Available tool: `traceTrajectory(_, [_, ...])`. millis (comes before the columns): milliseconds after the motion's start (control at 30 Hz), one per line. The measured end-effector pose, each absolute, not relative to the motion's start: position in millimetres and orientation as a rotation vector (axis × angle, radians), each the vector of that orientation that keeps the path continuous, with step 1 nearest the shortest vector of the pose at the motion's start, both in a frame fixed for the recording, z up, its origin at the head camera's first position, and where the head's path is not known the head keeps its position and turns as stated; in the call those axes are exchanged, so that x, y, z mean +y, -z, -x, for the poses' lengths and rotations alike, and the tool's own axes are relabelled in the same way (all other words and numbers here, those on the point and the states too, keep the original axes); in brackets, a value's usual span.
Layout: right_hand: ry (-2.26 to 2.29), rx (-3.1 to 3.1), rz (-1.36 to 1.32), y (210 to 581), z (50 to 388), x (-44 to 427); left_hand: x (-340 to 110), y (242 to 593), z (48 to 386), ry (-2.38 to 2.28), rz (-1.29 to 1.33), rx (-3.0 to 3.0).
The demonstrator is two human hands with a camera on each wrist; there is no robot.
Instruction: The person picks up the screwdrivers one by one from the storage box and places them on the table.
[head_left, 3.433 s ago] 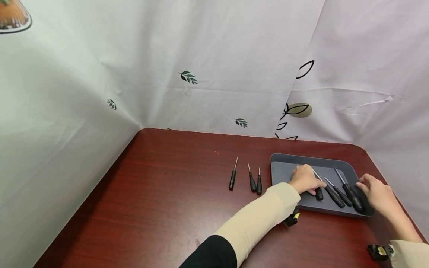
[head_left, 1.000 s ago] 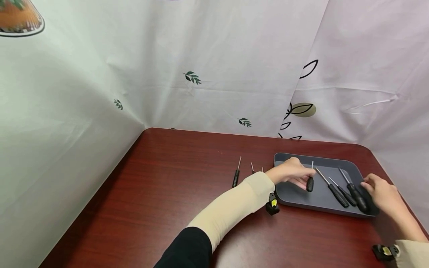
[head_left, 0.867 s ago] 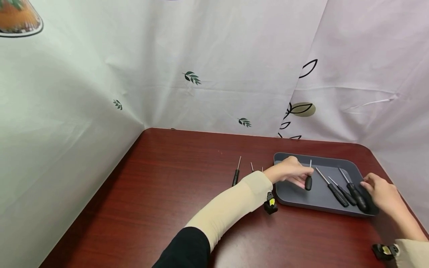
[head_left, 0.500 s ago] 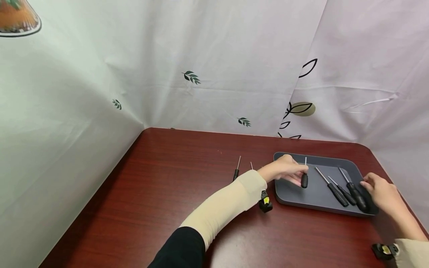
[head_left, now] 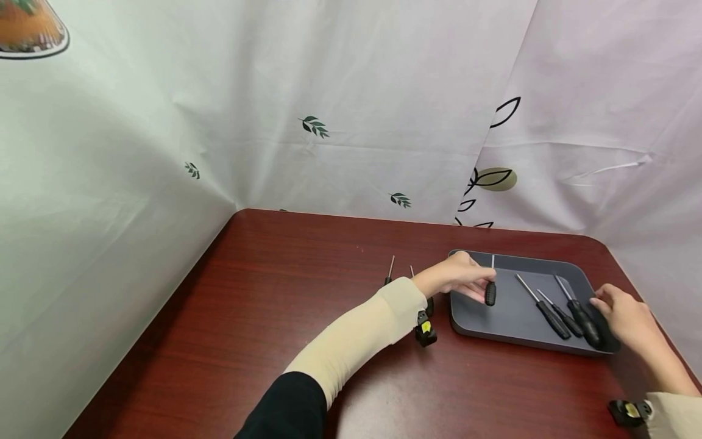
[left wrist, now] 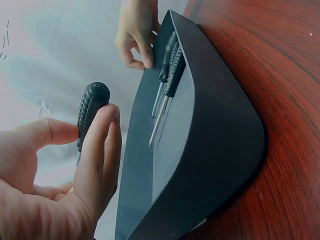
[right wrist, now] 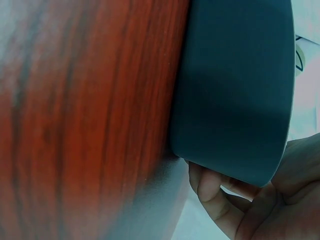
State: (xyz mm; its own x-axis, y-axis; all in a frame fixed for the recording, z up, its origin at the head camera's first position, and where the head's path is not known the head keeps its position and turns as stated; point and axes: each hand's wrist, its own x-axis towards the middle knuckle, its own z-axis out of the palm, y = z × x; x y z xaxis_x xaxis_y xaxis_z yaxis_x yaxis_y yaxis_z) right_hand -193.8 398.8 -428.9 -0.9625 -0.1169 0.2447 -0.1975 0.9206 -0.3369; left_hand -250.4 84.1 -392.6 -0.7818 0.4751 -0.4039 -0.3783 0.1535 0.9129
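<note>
Between the thumb and fingers of my left hand [head_left: 463, 277] is a small black-handled screwdriver [head_left: 490, 294], its thin shaft pointing away, over the left part of the grey tray [head_left: 477, 320]. In the left wrist view this screwdriver [left wrist: 91, 110] stands apart from the tray wall [left wrist: 225, 125]. My right hand [head_left: 625, 314] grips the tray's right end; the right wrist view has its fingers [right wrist: 215, 200] curled at the tray's corner [right wrist: 235, 90]. Three larger black screwdrivers lie side by side in the tray's right half, one of them a thick-handled screwdriver [head_left: 587, 329].
Left of the tray, loose screwdrivers lie on the red-brown wooden table [head_left: 263, 305], among them one screwdriver [head_left: 389, 277] with its handle partly behind my left sleeve [head_left: 351, 332]. White patterned cloth [head_left: 351, 122] hangs along the table's back and sides.
My left hand has taken the small screwdriver from beside the others in the tray and carried it left, raised a little. The right hand stays at the tray's right end.
</note>
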Motion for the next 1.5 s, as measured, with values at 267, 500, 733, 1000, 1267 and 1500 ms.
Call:
traceTrajectory(267, [-0.535,-2.865,-0.228,429,194,399,75,392,250,-1.698,-0.097,1.8])
traceTrajectory(500, [-0.54,-2.854,-0.238,431,193,399,67,390,248,-1.701,-0.102,1.798])
traceTrajectory(733, [-0.533,-2.856,-0.232,431,193,398,54,392,249,-1.711,-0.12,1.782])
traceTrajectory(1000, [-0.539,-2.86,-0.228,430,193,398,40,391,251,-1.709,-0.144,1.781])
traceTrajectory(1267, [-0.548,-2.863,-0.234,433,192,400,27,388,251,-1.697,-0.158,1.804])
traceTrajectory(1500, [-0.553,-2.862,-0.233,433,194,402,17,385,251,-1.684,-0.163,1.813])
